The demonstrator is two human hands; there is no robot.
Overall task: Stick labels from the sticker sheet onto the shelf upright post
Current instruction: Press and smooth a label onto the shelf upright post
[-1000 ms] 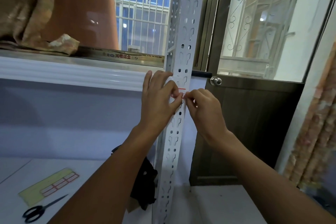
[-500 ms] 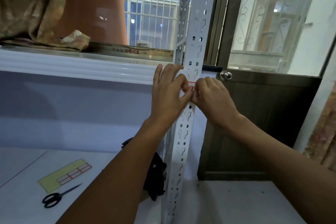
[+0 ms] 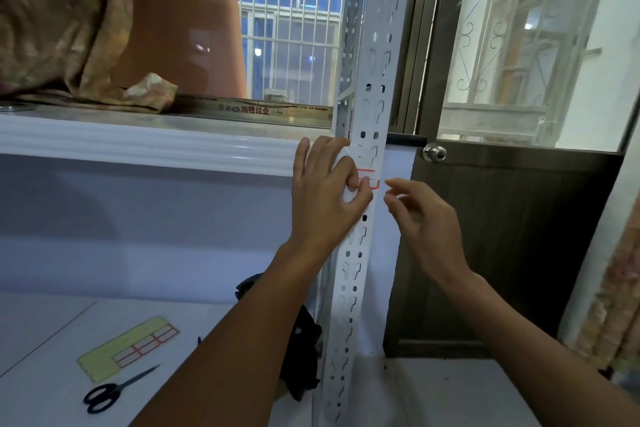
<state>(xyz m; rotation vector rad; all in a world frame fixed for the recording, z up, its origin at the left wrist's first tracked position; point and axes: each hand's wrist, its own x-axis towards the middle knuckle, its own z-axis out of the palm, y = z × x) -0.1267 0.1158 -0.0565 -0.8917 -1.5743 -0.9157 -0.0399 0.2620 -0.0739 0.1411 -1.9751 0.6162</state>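
one label (image 3: 369, 179) on post (image 3: 374, 107), left hand (image 3: 325, 198) pressing.

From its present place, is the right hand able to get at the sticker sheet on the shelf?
Probably not easily. The sticker sheet lies low on the left; the post and the left forearm stand between it and the right hand. The left hand, touching the label, looks better placed.

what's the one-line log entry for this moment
left hand presses label on post | right hand apart, open | sheet by scissors
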